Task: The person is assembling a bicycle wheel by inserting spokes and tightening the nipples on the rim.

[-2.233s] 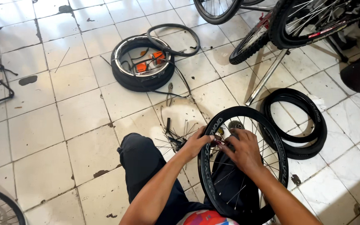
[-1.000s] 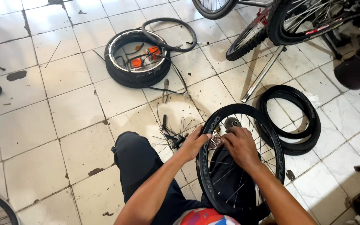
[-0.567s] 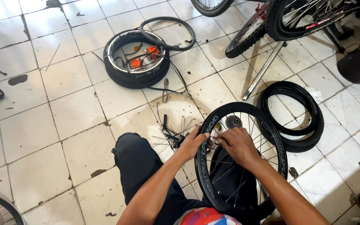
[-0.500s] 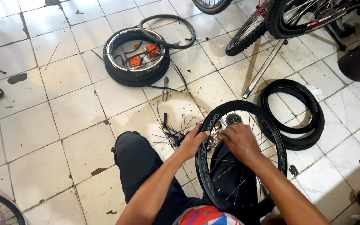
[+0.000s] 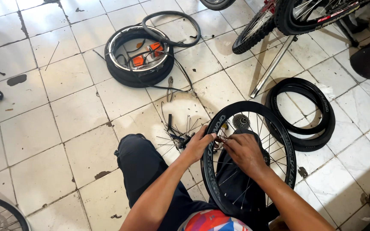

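Two hands meet at the black wheel (image 5: 288,141) across your lap, its left rim. Your left hand (image 5: 200,144) at nine o'clock grips the rim; your right hand (image 5: 245,152) beside it pinches a spoke. Loose tyres (image 5: 317,128) lie at two o'clock.

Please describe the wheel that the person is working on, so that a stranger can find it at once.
On the white tiled floor, look at the lower middle, where the person's left hand and right hand meet. They touch a black deep-rimmed wheel resting against the person's legs. Unlike the bare tyres nearby, it has thin spokes and a cassette.
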